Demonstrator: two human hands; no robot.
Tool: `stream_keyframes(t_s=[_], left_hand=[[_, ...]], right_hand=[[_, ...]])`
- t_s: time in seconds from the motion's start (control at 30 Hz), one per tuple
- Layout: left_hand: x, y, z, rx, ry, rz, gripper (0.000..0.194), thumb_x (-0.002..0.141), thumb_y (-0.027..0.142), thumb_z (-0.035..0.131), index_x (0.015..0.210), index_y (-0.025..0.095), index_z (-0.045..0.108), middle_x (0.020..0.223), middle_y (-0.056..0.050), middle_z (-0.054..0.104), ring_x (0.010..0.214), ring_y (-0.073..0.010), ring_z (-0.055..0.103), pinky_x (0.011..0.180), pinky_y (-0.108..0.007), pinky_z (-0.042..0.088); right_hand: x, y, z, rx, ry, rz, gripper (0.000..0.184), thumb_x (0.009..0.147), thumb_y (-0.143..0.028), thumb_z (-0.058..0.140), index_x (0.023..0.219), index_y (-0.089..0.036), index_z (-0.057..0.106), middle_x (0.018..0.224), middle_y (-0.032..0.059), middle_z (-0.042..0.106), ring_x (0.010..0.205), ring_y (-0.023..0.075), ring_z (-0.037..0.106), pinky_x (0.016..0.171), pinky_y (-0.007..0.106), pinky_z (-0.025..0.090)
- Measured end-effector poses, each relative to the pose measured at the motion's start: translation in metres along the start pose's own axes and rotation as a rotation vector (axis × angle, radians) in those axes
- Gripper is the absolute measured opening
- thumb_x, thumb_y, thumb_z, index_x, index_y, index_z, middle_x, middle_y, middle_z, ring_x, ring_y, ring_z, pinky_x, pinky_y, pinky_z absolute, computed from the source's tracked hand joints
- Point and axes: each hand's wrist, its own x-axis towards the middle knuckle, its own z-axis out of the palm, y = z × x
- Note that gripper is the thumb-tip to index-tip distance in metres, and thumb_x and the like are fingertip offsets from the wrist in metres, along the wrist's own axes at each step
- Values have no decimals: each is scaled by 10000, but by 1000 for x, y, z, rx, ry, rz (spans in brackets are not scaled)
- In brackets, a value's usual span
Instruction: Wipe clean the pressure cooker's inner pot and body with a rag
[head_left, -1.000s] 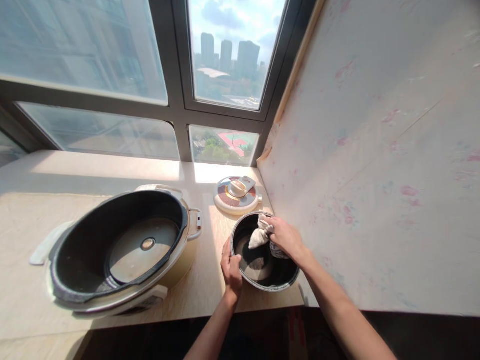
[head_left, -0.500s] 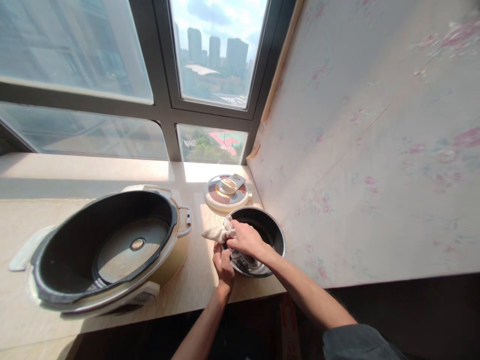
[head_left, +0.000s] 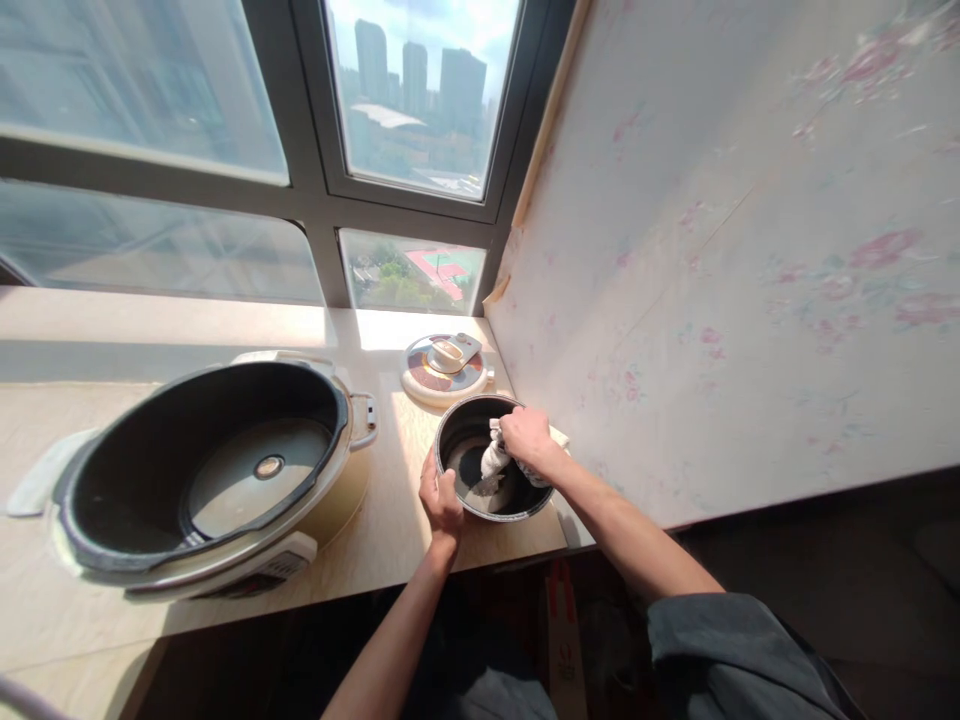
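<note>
1. Black pot (head_left: 466, 455): centre of frame, slightly low, upright on the sill (head_left: 397, 535), just in front of the lid (head_left: 446, 368); cooker (head_left: 225, 480) well left.
2. Left hand (head_left: 442, 500): grip set on the pot's left side, thumb at the rim, fingers along the outside.
3. Right hand (head_left: 527, 435): grip closed round a bunched cloth (head_left: 495, 460), inside the pot's right half. Exact finger placement hidden.
4. Pot handling (judged): stiff metal, probably light to moderate, could spin or slide if only one side is pressed. Dark inner surface may be coated, so likely scratches. Smooth wall, maybe slippery if damp; can't tell.
5. Pot hold: rim is the best place, thumb at the lip, fingers outside; left edge suits, opposite the cloth. No handles visible on it.
6. Cloth handling (judged): soft, limp, light, won't break. Best taken bunched in the middle; loose ends flop.
7. Vs half a second ago: right hand and cloth were at the pot's left rim, close to the left hand, with an end outside it. Now over on the right, loose end at the right rim. More pot floor shows. Left hand still on the left rim. View shifted slightly; lid and cooker look unmoved on the sill.
</note>
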Motion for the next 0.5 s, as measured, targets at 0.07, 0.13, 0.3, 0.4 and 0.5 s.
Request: stream_keyframes(t_s=[0.07, 0.13, 0.3, 0.4, 0.5], left_hand=[[-2, -3, 3, 3, 7, -18, 475, 912, 340, 511, 1319, 152, 667, 1370, -174, 669, 1356, -336, 579, 1188, -525, 415], [-4, -4, 4, -5, 11, -33, 482, 918, 348, 504, 1326, 151, 667, 1391, -170, 663, 1379, -339, 565, 1193, -522, 416], [-6, -3, 4, -8, 23, -89, 511, 915, 352, 518, 1356, 140, 663, 1344, -152, 701, 1336, -327, 609, 1163, -471, 466], [-7, -1, 4, -10, 30, -100, 517, 906, 341, 525, 1357, 129, 666, 1337, -154, 707, 1298, -322, 638, 1141, -460, 488], [-7, -3, 4, -25, 38, -91, 526, 883, 319, 538, 1350, 118, 671, 1343, -160, 706, 1286, -334, 645, 1134, -473, 492]], right_hand=[[-1, -2, 8, -16, -95, -51, 326, 831, -160, 729, 1143, -86, 787, 1197, 245, 754, 1126, 380, 721, 884, 406, 556], [-1, -7, 17, -12, -211, -137, 391, 691, -221, 849, 1066, -114, 815, 1112, 203, 789, 1042, 366, 749, 797, 359, 561], [7, -20, 31, 144, -408, -447, 310, 639, -307, 862, 916, -175, 817, 876, 66, 800, 789, 238, 750, 585, 244, 465], [14, -27, 38, 269, -323, -474, 272, 798, -383, 770, 974, -176, 781, 924, 38, 795, 787, 196, 734, 590, 220, 453], [19, -37, 48, 258, -163, -372, 323, 987, -376, 552, 1166, -163, 715, 1117, 89, 779, 916, 213, 743, 682, 236, 492]])
